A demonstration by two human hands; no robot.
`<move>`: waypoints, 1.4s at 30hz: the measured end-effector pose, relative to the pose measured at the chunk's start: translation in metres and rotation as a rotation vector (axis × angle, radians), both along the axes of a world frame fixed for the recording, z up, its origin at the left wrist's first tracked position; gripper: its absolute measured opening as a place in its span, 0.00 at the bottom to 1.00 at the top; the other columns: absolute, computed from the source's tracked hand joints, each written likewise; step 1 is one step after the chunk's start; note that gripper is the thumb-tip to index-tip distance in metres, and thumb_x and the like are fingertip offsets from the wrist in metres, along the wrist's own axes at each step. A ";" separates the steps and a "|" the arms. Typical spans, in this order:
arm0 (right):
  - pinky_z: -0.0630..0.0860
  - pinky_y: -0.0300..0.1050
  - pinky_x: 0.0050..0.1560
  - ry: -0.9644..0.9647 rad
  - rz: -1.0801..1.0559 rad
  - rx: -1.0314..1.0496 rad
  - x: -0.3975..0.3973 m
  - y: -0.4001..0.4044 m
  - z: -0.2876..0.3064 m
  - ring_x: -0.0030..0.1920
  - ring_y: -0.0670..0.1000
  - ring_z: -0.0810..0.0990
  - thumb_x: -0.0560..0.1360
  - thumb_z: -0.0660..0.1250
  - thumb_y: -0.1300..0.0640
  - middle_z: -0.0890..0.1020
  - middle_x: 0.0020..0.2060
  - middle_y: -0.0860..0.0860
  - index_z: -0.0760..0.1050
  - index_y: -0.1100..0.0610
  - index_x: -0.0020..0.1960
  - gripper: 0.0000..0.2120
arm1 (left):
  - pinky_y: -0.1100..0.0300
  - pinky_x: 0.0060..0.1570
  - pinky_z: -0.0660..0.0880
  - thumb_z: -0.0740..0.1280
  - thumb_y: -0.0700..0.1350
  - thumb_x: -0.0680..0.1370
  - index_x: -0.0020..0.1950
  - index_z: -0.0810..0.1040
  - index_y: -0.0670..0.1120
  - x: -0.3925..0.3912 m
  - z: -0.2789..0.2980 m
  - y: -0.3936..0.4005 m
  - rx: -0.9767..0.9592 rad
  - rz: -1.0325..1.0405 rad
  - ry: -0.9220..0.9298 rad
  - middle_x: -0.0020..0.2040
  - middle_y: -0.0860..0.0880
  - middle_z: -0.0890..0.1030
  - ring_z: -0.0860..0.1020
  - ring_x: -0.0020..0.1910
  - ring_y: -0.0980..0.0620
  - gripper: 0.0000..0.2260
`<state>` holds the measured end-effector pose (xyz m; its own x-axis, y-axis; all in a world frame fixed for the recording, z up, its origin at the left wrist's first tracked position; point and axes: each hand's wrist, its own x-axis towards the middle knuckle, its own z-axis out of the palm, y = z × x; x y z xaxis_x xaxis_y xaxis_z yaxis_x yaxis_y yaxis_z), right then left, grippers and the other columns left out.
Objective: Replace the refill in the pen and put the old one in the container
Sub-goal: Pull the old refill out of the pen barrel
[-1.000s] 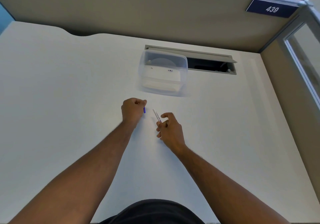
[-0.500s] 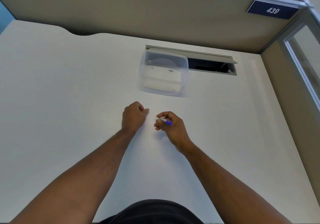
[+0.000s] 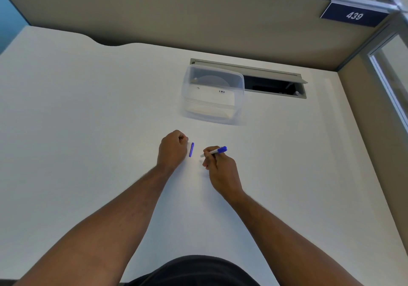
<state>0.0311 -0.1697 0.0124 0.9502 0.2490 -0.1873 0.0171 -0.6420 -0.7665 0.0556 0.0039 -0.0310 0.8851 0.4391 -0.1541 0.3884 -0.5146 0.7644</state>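
Note:
My right hand (image 3: 221, 167) grips a pen (image 3: 214, 151) with a white barrel and a blue end. The blue end points up and to the right, and the pale tip points left. A short blue pen piece (image 3: 191, 149) lies on the white desk (image 3: 88, 131) between my hands, just right of my left hand (image 3: 173, 148) and apart from it. My left hand rests on the desk as a closed fist, with nothing visible in it. The clear plastic container (image 3: 213, 93) stands open beyond both hands, with small items on its floor.
A grey cable hatch (image 3: 273, 84) is open in the desk, right behind and beside the container. Beige partition walls close the back and the right side. A blue sign reading 439 (image 3: 354, 16) hangs at the upper right.
The blue piece that was at my left fingertips now lies on the desk beside that hand. My right hand has turned the pen so its blue end sticks out to the right.

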 end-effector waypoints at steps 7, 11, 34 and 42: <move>0.81 0.55 0.54 0.070 0.089 -0.076 0.008 -0.001 0.000 0.44 0.53 0.84 0.85 0.56 0.58 0.84 0.42 0.52 0.79 0.61 0.54 0.14 | 0.55 0.45 0.76 0.61 0.42 0.78 0.44 0.79 0.44 0.001 -0.002 0.000 0.006 0.004 0.025 0.43 0.50 0.83 0.80 0.43 0.50 0.08; 0.81 0.55 0.52 0.082 0.012 0.014 0.008 -0.001 0.002 0.43 0.52 0.83 0.85 0.56 0.55 0.84 0.40 0.50 0.79 0.58 0.54 0.13 | 0.56 0.44 0.75 0.60 0.41 0.78 0.44 0.79 0.44 0.001 -0.001 0.002 -0.002 -0.015 0.034 0.44 0.50 0.83 0.80 0.43 0.50 0.08; 0.79 0.59 0.48 -0.119 -0.091 0.081 0.004 -0.008 0.016 0.42 0.57 0.80 0.85 0.56 0.55 0.82 0.43 0.58 0.75 0.61 0.44 0.16 | 0.57 0.44 0.74 0.60 0.40 0.77 0.45 0.79 0.43 0.001 -0.001 0.003 -0.028 -0.020 0.031 0.44 0.51 0.83 0.79 0.44 0.50 0.08; 0.80 0.54 0.47 -0.288 -0.076 0.103 0.001 -0.007 0.019 0.44 0.50 0.80 0.83 0.57 0.56 0.83 0.49 0.49 0.79 0.60 0.51 0.13 | 0.59 0.43 0.70 0.60 0.39 0.77 0.46 0.79 0.42 0.001 -0.001 0.004 -0.038 -0.029 0.025 0.44 0.50 0.82 0.78 0.44 0.50 0.08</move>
